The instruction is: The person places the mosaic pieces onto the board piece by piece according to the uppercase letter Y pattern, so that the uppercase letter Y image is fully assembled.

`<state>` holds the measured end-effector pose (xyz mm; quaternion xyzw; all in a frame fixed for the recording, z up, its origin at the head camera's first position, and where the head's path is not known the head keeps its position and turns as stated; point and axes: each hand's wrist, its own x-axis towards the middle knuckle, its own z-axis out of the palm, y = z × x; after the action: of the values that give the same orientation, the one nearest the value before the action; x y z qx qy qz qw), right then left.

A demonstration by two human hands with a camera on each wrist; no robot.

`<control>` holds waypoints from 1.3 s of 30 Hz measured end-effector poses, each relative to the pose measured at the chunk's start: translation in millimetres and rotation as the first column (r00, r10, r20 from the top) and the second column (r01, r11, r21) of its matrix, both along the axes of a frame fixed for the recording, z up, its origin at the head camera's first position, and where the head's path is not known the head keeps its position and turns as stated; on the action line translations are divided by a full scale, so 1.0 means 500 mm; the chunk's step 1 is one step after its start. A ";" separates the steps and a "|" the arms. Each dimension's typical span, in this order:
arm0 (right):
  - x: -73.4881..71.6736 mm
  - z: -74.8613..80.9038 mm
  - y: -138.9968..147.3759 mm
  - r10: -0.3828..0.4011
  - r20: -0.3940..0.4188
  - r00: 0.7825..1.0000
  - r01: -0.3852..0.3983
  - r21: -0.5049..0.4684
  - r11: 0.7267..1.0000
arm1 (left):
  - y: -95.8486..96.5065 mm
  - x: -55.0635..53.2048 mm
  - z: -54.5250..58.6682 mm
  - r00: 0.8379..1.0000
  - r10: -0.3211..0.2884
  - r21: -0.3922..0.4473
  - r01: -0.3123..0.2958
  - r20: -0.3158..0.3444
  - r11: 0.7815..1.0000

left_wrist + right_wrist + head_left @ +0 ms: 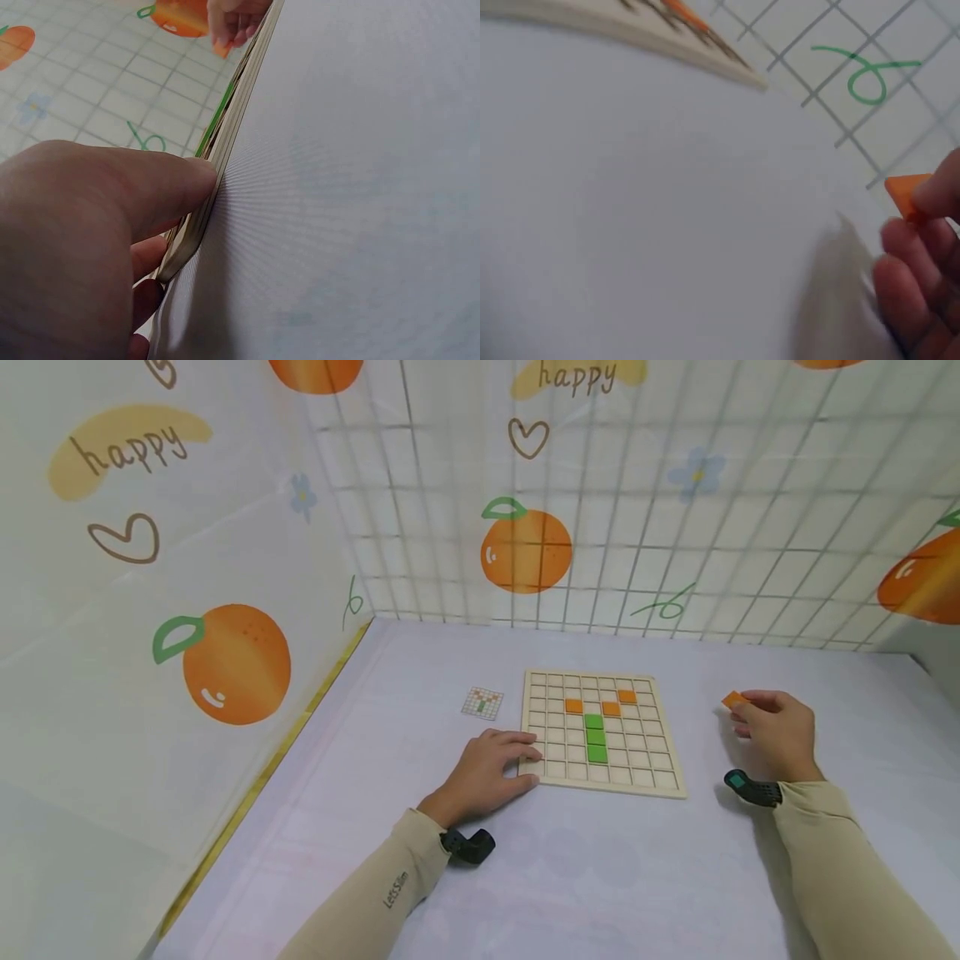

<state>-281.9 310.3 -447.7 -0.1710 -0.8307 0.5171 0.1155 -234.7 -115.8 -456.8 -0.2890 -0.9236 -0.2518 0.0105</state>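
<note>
A square wooden grid board (637, 782) lies on the table, bearing three green tiles (596, 737) in a column and three orange tiles (611, 709) above and beside them. My left hand (487, 772) rests at the board's near left corner. Its fingers lie over the left edge, and in the left wrist view the thumb (176, 184) touches the front edge. To the right of the board, my right hand (780, 731) pinches an orange tile (732, 699) between thumb and fingers. The right wrist view shows this tile (904, 191) tilted, one corner sticking out.
A small pattern card (482, 703) with a coloured grid lies left of the board, just beyond the left hand. A white sheet printed with oranges and grid lines (600, 468) rises behind the table (600, 877). Another printed sheet (112, 693) stands along the left side.
</note>
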 end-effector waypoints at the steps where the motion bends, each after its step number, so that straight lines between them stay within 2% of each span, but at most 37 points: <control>1: -0.001 0.001 -0.007 0.007 -0.004 1.000 -0.007 -0.037 0.999 | 0.000 0.000 0.000 1.000 0.001 -0.002 -0.001 0.001 1.000; 5: -0.009 0.005 -0.035 0.045 -0.035 0.998 -0.051 -0.183 0.982 | 0.000 0.001 0.001 1.000 0.003 -0.003 -0.003 0.005 1.000; 7: -0.014 0.008 -0.049 0.055 -0.058 0.997 -0.069 -0.266 0.961 | 0.000 0.000 -0.001 1.000 0.001 0.003 -0.001 0.002 1.000; 10: -0.021 0.013 -0.072 0.077 -0.067 0.995 -0.094 -0.298 0.950 | 0.001 0.000 -0.002 1.000 -0.001 0.010 0.001 -0.002 1.000; 13: -0.028 0.021 -0.099 0.114 -0.064 0.991 -0.127 -0.271 0.954 | 0.001 -0.001 -0.005 1.000 0.002 0.013 -0.002 -0.002 1.000; 16: -0.034 0.027 -0.124 0.146 -0.084 0.986 -0.164 -0.284 0.945 | 0.002 0.000 -0.006 1.000 0.006 0.013 -0.006 0.002 1.000; 22: -0.035 0.032 -0.157 0.184 -0.157 0.970 -0.231 -0.373 0.898 | 0.002 0.000 -0.006 1.000 -0.001 0.011 0.001 -0.003 1.000; 27: -0.041 0.023 -0.177 0.205 -0.193 0.960 -0.270 -0.431 0.861 | 0.003 0.000 -0.004 1.000 -0.004 0.005 0.004 -0.013 1.000; 33: -0.043 0.019 -0.211 0.202 -0.181 0.962 -0.258 -0.380 0.888 | 0.005 0.004 0.001 1.000 0.000 0.000 0.000 0.000 1.000; 35: -0.042 0.023 -0.224 0.227 -0.173 0.958 -0.273 -0.324 0.906 | 0.005 0.006 0.003 1.000 0.005 -0.001 -0.005 0.004 1.000; 39: -0.044 0.027 -0.246 0.280 -0.152 0.948 -0.311 -0.245 0.918 | 0.008 0.006 0.004 1.000 0.006 0.004 -0.006 0.001 1.000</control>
<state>-303.9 187.5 -434.1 -0.0277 -0.7620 0.6443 0.0590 -231.6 -112.0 -455.0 -0.2861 -0.9239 -0.2539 0.0114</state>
